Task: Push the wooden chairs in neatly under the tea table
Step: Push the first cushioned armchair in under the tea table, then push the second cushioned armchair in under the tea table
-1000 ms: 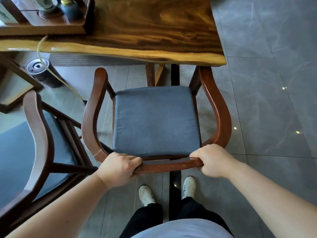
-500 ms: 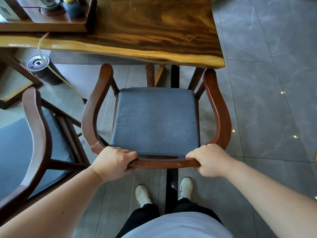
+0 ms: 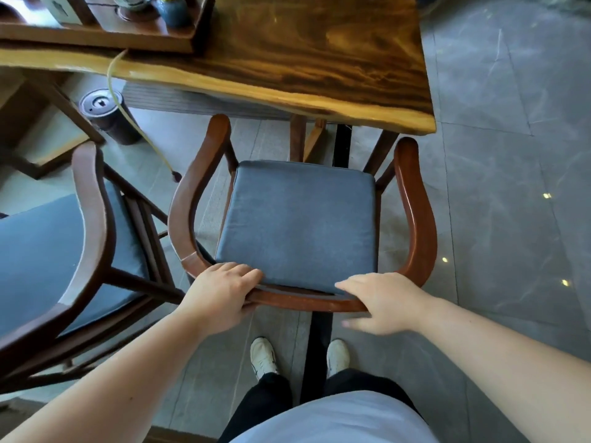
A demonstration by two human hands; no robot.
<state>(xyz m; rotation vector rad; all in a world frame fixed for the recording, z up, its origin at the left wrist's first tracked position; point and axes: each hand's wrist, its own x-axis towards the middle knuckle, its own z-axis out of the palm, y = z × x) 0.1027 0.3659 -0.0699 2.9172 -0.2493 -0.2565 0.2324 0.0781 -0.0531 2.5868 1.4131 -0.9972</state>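
A wooden armchair (image 3: 415, 219) with a blue-grey cushion (image 3: 300, 219) stands in front of me, its arm tips close to the edge of the wooden tea table (image 3: 319, 59). The seat itself lies outside the tabletop. My left hand (image 3: 220, 295) is wrapped over the chair's curved back rail (image 3: 303, 303) on the left side. On the right side of that rail, my right hand (image 3: 380, 302) has its fingers spread and lifted, with the thumb hanging apart below the rail. A second wooden chair (image 3: 92, 219) with the same kind of cushion stands to the left, turned at an angle.
A wooden tea tray (image 3: 105, 36) with small pots sits on the table's far left. A yellow hose (image 3: 128, 119) hangs from it down to the floor, beside a black canister (image 3: 105, 113). Grey floor tiles (image 3: 511, 187) stretch to the right. My white shoes (image 3: 262, 356) are behind the chair.
My right hand has loosened from a closed grip into spread fingers. The left hand's grip on the rail has slackened. The chair's arm tips now sit a little short of the table edge.
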